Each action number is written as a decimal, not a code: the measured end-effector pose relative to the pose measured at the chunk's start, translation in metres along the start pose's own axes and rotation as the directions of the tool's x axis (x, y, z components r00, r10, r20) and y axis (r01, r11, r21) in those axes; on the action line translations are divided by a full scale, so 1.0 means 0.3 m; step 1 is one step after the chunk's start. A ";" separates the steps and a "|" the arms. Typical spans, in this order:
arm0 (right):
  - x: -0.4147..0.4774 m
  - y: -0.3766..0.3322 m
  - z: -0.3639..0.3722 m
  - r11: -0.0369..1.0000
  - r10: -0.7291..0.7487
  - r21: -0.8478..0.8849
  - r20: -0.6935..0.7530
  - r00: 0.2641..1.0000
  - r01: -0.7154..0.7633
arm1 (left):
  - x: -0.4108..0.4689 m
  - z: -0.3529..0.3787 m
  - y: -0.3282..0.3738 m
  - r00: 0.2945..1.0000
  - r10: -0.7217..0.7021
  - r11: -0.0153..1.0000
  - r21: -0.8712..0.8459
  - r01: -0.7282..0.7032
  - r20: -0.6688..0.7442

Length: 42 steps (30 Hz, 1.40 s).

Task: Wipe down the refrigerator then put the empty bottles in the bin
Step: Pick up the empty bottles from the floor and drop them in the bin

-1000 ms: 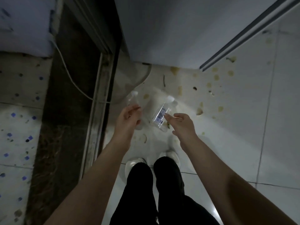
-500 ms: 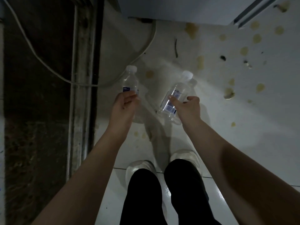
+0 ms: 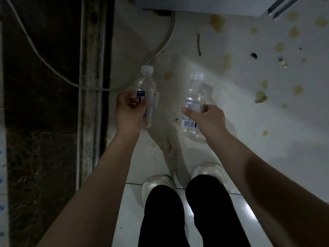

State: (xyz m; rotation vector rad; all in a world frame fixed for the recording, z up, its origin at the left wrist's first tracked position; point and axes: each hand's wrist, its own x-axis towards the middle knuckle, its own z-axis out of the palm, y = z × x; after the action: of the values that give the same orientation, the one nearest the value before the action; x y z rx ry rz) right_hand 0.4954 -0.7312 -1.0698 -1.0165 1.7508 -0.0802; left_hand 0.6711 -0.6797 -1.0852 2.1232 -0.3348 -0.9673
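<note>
You're standing on a white tile floor point(image 3: 267, 139) spotted with yellowish stains point(image 3: 217, 23). The bottom edge of the fridge point(image 3: 204, 2) is right ahead, and on your left there's a dark threshold point(image 3: 41, 139) with a pale cable point(image 3: 44, 59) looping across it. There's no bin anywhere in view, so I'd guess you'll have to turn and go find it. Your left hand point(image 3: 128, 113) has its fingers curled round the middle of the left bottle point(image 3: 146, 84). Your right hand point(image 3: 208, 120) wraps the lower half of the right bottle point(image 3: 195, 93), thumb across the label. Both bottles are clear, capped and look empty, held low in front of your shoes point(image 3: 156, 182) with the caps pointing away from you. One per hand makes sense for a single trip. As for writing, the right one shows a barcode point(image 3: 188, 124) and blurry blue print, and the left has a small blue label point(image 3: 140, 94). I can't read a brand on either.
</note>
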 end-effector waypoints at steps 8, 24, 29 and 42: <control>0.011 -0.013 0.030 1.000 -0.006 0.021 -0.017 1.000 0.006 | 0.077 -0.001 -0.036 0.982 -0.158 0.936 0.333 0.115 0.105; -0.168 -0.101 -0.076 0.996 -0.006 0.084 -0.061 0.998 0.011 | -0.103 -0.097 0.163 0.940 -0.208 0.971 0.175 0.164 0.270; -0.375 -0.238 -0.214 0.991 -0.031 0.131 -0.065 0.997 0.040 | -0.268 -0.207 0.377 0.918 -0.206 0.976 0.135 0.169 0.339; -1.114 -0.636 -0.753 0.947 -0.040 0.310 -0.132 0.991 0.079 | -0.916 -0.573 1.082 0.909 -0.138 0.979 0.193 0.065 0.394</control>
State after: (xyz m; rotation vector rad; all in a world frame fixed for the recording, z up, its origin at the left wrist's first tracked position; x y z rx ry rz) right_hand 0.4517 -0.7227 -0.6257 -0.8428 1.7490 -0.4564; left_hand 0.6338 -0.6663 -0.6281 2.0996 -0.5359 -1.4958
